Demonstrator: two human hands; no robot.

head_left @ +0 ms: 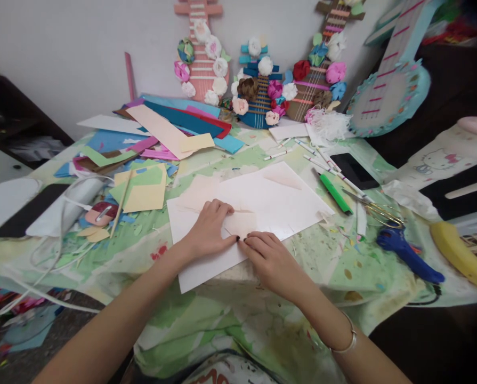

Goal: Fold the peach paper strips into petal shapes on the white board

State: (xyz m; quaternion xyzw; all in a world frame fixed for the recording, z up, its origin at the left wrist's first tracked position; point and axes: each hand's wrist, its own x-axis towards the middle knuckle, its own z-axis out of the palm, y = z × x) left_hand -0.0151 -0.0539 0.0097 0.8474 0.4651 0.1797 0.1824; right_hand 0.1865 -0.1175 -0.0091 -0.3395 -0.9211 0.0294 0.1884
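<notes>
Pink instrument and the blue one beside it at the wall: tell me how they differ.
The pink instrument looks taller; the blue instrument is shorter. The pink instrument has pale crossbars, the blue instrument brown ones. The pink instrument's rosettes are mostly white and pink, while the blue instrument also carries brown and magenta ones. Both stand upright by the wall.

The 1 view comes from a camera on the person's head, above the near edge of the bench [190, 234]. It faces forward and down, close enough that both forearms enter from the bottom, and reaches past the bench's far edge to the wall [82, 48]. No 2nd view shares the scene.
</notes>
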